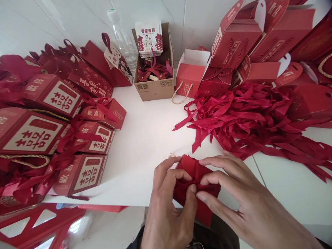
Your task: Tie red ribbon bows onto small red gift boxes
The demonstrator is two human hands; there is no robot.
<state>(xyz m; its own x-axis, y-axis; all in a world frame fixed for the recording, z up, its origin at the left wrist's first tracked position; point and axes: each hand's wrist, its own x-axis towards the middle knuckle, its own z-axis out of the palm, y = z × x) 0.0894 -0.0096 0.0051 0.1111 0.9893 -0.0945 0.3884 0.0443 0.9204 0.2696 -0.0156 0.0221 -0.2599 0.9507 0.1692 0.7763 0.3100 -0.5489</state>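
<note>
At the table's front edge, both hands meet over a small red gift box (204, 211). A dark red ribbon (213, 187) crosses its top and gathers into what looks like a bow or knot. My left hand (171, 204) pinches the ribbon at the middle between thumb and bent fingers. From the other side my right hand (238, 197) closes thumb and forefinger on the ribbon beside that knot. The fingers hide much of the box and the exact shape of the knot. A bit of gold cord (171, 155) shows behind the left fingers.
A large heap of loose red ribbons (241, 117) lies at the right. Red boxes (230, 41) stand behind it. A cardboard box (155, 88) holds cards and ribbon pieces, beside a clear bottle (120, 38). Several gift boxes (89, 173), some with bows, crowd the white table's (135, 138) left side.
</note>
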